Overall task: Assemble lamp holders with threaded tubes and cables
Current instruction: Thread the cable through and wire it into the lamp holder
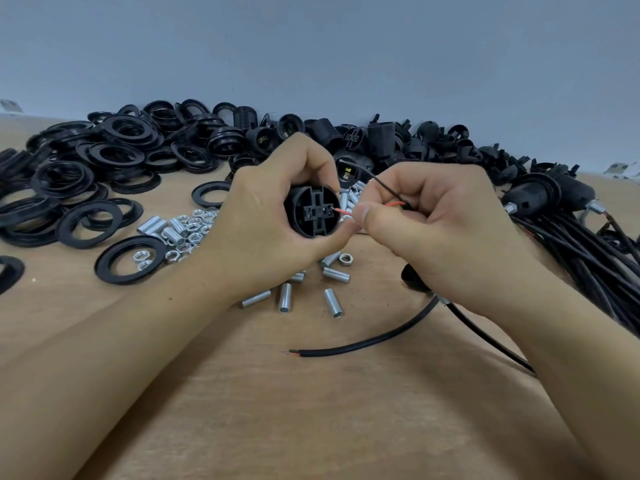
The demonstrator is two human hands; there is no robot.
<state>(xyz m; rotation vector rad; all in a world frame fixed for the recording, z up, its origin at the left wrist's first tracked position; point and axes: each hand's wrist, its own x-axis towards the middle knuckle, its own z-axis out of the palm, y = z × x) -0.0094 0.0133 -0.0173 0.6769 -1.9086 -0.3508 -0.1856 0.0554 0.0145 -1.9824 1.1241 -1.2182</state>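
Feeding red wire (394, 204) into lamp holder (312, 211) terminal: left hand (266, 216) wraps holder above table middle, right hand (433, 216) pinches wire. Finished corded holders (540, 199) stacked at right edge. Many threaded tubes (284, 297), nuts (194, 226), rings (131, 259) remain loose.

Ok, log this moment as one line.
left hand grips lamp holder | right hand pinches red wire at terminal | tubes loose

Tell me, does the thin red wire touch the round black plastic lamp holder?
Touching. In the head view the tip of the red wire meets the terminal block at the centre of the black lamp holder, with no gap visible.
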